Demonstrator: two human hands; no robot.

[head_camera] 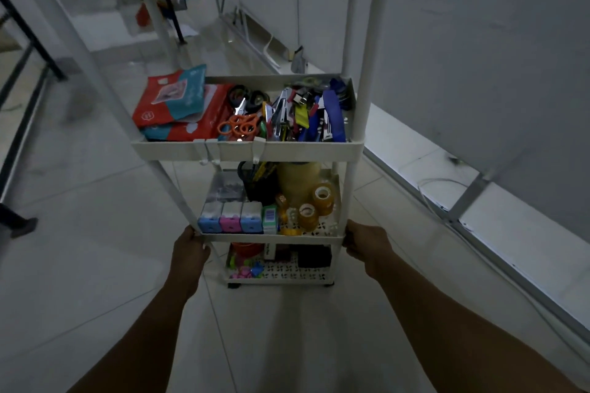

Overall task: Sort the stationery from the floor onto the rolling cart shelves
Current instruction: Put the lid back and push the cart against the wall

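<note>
Both hands hold the cart [245,150] at its middle shelf [271,237]: the left hand [188,249] curls round the shelf's left corner, the right hand [364,242] round the right one. Each grip is closed on the rim, probably to steady or roll the cart, since no stationery shows on the floor [95,233] near either grip.

The stationery sits above, between and below the hands. Between them, on the middle shelf, stand three small boxes [228,217], two blue and one pink, lined up along the front edge. Towards the right hand stand three small tape rolls [322,198] and one large roll [295,179] behind; a dark pen cup [255,179] stands further back. Above the hands, the top shelf holds red packets [172,105], an orange pair of scissors [239,126] and a heap of pens and clips too tangled to count. Below, the bottom shelf [277,279] carries bright clips and dark boxes. Sorting looks nearly or fully done.
</note>
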